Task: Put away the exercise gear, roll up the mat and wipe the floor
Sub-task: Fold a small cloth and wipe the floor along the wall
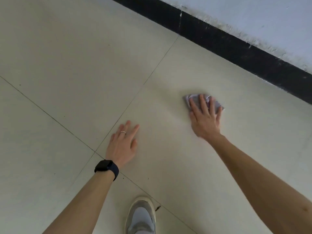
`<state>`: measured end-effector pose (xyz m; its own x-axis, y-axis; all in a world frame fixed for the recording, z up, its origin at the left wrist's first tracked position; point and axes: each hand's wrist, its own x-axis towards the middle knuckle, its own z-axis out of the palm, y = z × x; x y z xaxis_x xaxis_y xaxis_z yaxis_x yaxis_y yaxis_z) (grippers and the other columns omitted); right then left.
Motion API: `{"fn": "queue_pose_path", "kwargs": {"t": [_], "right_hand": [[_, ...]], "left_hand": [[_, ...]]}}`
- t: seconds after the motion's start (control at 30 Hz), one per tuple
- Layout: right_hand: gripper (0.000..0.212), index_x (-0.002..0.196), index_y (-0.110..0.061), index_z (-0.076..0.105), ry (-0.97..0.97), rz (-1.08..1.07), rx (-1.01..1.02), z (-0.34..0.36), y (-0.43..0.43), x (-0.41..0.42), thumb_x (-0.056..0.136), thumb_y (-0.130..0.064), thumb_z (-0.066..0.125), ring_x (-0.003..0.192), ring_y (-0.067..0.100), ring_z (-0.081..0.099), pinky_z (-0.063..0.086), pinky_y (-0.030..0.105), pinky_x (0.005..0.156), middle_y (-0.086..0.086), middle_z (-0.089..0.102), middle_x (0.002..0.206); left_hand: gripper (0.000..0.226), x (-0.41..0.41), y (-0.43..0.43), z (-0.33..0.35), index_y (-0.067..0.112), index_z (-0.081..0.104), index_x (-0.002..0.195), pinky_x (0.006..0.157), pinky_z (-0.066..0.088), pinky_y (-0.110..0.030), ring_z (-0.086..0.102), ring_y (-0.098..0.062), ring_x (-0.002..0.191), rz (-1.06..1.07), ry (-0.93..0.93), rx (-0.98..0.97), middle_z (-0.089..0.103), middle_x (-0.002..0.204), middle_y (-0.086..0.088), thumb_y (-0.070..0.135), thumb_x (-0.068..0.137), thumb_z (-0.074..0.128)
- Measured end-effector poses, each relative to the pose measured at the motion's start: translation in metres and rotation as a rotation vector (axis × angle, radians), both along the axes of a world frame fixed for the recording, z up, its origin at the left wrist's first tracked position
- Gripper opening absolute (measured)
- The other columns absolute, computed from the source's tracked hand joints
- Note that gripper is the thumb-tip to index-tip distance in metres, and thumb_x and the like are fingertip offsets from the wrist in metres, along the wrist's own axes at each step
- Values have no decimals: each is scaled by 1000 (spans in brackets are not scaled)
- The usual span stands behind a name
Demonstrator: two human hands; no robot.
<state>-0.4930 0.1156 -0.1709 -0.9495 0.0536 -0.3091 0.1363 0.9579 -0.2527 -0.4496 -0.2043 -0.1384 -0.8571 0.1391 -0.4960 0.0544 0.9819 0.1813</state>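
the right hand (205, 119) lies flat on a small crumpled grey cloth (217, 105), its fingers straight and spread across the fabric, pressing it against the pale beige tiled floor (67, 56). nothing is curled round the cloth; the palm and fingers simply bear down on it. bits of the cloth show between the fingers and past the fingertips. the cloth sits on the tile nearest the wall, close to the black skirting band (236, 48) but apart from it, with a strip of bare tile between them. above the band rises a pale bluish-white painted wall (253, 10), whose paint edge along the band is rough and flaky.

the left hand (122, 144) is spread open too, palm down on the floor, fingers straight and holding nothing. it rests on the same tile as the cloth, just beside the spot where the thin dark grout lines cross, and well apart from the right hand. a thin silver ring (123, 132) sits on one of its fingers, and a black wristwatch with a dark strap (105, 166) wraps the wrist. both forearms are bare and reach in from the bottom edge.

at the lower middle, the toe of a grey and white sneaker (141, 217) stands on the floor between the arms. a small dark mark (158, 208) lies on the grout line just beside it, and a few tiny dark specks dot the tiles.
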Motion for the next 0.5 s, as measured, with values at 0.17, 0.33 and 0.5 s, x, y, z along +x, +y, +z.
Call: {"fn": "queue_pose_path", "kwargs": {"t": [0.17, 0.33, 0.5], "right_hand": [[56, 154, -42, 11, -16, 26, 70, 8, 13, 63, 100, -44, 26, 151, 33, -1, 10, 66, 115, 0, 7, 165], [65, 152, -44, 21, -59, 572, -12, 27, -37, 269, 93, -39, 47, 150, 35, 10, 21, 61, 110, -3, 22, 162], [57, 152, -48, 13, -9, 192, 36, 8, 69, 182, 98, -43, 30, 151, 32, 7, 19, 63, 113, -5, 12, 164]], "left_hand": [[59, -5, 30, 10, 39, 15, 156, 121, 14, -51, 4, -26, 153, -85, 32, -6, 2, 167, 0, 37, 102, 39], [64, -6, 105, 11, 40, 4, 156, 118, 14, -59, -5, -25, 153, -300, -34, 41, -7, 167, 2, 43, 101, 36], [63, -6, 179, -3, 47, 4, 154, 110, 17, -69, -9, -28, 152, -502, -8, 27, -8, 166, 4, 49, 99, 35]]}}
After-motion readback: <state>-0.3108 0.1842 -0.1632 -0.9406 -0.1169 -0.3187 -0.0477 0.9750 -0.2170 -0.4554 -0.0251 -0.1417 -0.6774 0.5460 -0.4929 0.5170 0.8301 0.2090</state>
